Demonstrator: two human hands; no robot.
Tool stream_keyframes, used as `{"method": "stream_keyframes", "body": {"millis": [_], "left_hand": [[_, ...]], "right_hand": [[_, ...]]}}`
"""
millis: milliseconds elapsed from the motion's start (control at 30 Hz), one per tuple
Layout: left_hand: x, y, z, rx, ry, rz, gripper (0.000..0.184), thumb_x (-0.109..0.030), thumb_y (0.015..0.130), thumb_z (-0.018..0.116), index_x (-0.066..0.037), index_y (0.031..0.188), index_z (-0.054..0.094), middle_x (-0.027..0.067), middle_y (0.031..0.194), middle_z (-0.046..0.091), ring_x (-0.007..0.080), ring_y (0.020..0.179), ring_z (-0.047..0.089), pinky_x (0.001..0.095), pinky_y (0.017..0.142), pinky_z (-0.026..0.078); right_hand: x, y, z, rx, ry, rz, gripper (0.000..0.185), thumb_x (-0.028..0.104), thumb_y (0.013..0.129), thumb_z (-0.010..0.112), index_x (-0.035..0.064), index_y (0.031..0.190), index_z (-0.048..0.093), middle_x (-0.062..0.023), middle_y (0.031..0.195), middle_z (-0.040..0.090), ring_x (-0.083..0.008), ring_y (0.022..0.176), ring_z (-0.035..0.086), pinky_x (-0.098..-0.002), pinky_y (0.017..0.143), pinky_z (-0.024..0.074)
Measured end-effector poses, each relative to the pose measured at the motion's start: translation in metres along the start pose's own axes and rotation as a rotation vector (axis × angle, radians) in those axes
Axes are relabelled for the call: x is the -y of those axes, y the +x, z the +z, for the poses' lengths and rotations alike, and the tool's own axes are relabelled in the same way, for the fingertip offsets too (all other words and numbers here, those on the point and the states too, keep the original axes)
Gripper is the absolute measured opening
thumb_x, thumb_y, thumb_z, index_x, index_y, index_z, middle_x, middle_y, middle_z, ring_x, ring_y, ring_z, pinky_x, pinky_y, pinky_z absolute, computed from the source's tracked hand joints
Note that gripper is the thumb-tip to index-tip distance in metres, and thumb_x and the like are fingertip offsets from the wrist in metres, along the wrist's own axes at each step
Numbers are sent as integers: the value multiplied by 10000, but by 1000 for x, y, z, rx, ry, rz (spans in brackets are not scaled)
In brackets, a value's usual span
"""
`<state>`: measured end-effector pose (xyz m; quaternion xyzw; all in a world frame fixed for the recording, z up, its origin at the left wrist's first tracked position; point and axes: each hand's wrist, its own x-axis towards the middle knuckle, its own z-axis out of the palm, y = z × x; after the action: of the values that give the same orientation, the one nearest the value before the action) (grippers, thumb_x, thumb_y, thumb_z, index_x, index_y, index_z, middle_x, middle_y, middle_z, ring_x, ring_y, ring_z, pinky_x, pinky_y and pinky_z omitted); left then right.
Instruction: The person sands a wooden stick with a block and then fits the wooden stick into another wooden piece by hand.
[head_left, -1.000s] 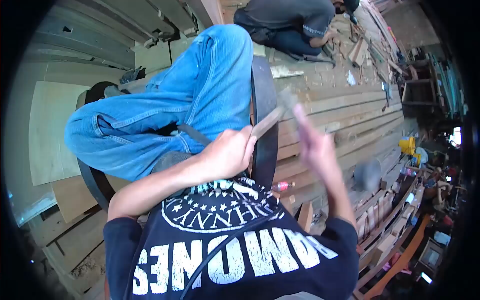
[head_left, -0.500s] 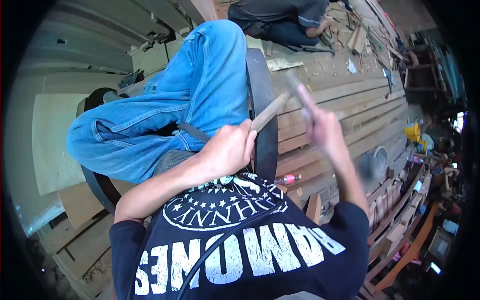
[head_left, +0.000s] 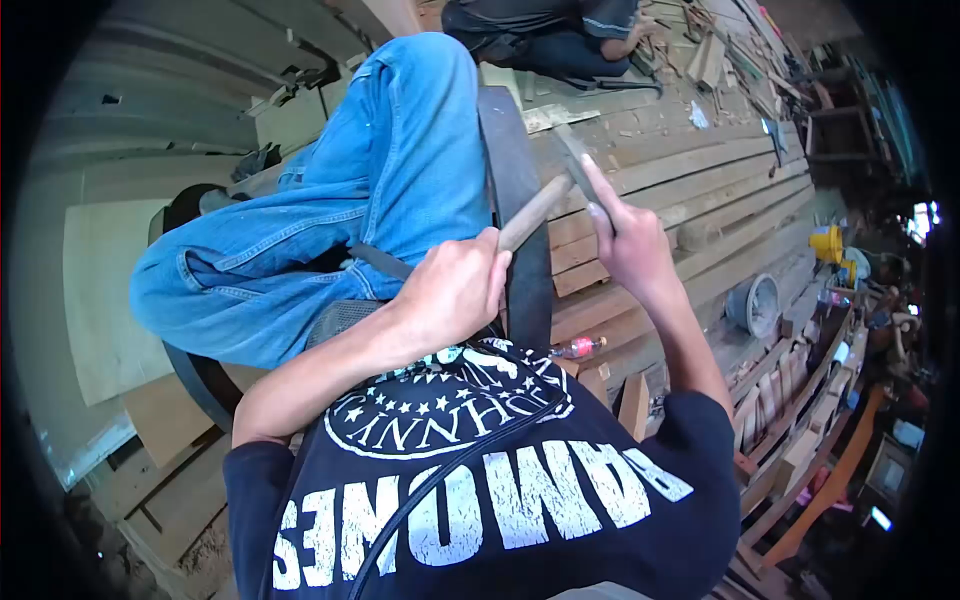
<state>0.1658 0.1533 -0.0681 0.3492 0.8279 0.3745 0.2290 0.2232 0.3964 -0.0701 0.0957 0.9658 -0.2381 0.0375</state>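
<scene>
My left hand (head_left: 455,290) is closed round a light wooden stick (head_left: 535,213), which slants up to the right over the dark curved band (head_left: 520,170) beside my knee. My right hand (head_left: 635,245) grips a thin, flat grey tool (head_left: 574,150), with the index finger stretched along it. The tool crosses the stick's far end and appears to touch it. What the tool is exactly, I cannot make out. My crossed legs in blue jeans (head_left: 420,150) lie behind my left hand.
Long wooden planks (head_left: 700,190) run to the right of my legs. Near my right elbow are a small bottle (head_left: 580,347) and a grey bucket (head_left: 755,305). A yellow pail (head_left: 826,243) stands farther right. Another person (head_left: 550,40) sits at the top among wood scraps.
My right hand and the tool, blurred before, are now sharp, and the tool has come against the stick's end. The whole view has shifted slightly. My left hand keeps its hold.
</scene>
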Motion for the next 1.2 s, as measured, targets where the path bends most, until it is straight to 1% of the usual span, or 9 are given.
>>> {"method": "stream_keyframes", "body": {"millis": [133,267,367,400,433,500,600,1000,1200], "left_hand": [[-1,2,1,-40,29,13,147,-88,964,550,44,906,521,279,673,582,483,664,606,534,570,457],[-3,0,-1,8,14,-19,126,-79,966,542,39,929,520,283,680,581,483,670,610,532,567,464],[3,-2,1,-36,31,28,138,-87,969,538,47,936,525,283,676,584,484,670,609,540,583,466],[3,-3,2,-27,26,5,146,-92,971,534,51,939,524,285,676,587,484,673,608,543,596,468],[4,-1,3,-31,9,7,144,-91,972,533,47,930,533,283,665,581,486,663,604,537,590,465],[0,1,0,-48,24,28,144,-90,970,536,43,914,543,279,644,573,484,650,601,532,581,460],[-1,-1,-1,-58,17,2,155,-106,967,544,37,905,546,276,645,570,484,655,601,534,588,467],[23,0,-14,180,-377,-300,394,-351,1034,498,3,921,628,28,661,559,132,508,501,339,481,399],[17,-11,-14,323,-640,-367,322,-293,1048,492,7,953,564,6,658,573,126,515,521,308,493,399]], "right_hand": [[28,-35,12,72,79,-332,639,105,898,647,212,1490,432,-245,929,680,-375,765,691,-453,670,537],[5,1,-6,87,34,181,602,79,931,597,219,1493,431,-222,908,699,-374,777,694,-439,709,555],[25,-35,24,-33,89,-326,596,65,916,594,216,1477,458,-196,1185,653,-374,872,698,-438,770,553],[6,-21,23,-67,126,-422,667,161,883,646,255,1503,416,-221,703,640,-364,611,653,-490,555,505],[-11,-7,25,-139,57,-307,676,158,877,654,259,1502,419,-207,676,633,-362,590,643,-493,551,502],[-2,5,0,57,-3,119,596,78,903,599,203,1470,468,-242,1126,658,-390,887,689,-460,745,549],[23,-30,22,-38,71,-406,572,110,929,576,203,1479,451,-224,793,659,-395,660,651,-486,604,509],[-13,-13,30,-221,104,-109,610,111,944,574,220,1516,396,-219,693,615,-409,657,640,-507,600,477],[-15,-15,33,-262,113,-132,612,118,944,590,198,1519,393,-212,704,617,-398,648,636,-484,595,479]]}}
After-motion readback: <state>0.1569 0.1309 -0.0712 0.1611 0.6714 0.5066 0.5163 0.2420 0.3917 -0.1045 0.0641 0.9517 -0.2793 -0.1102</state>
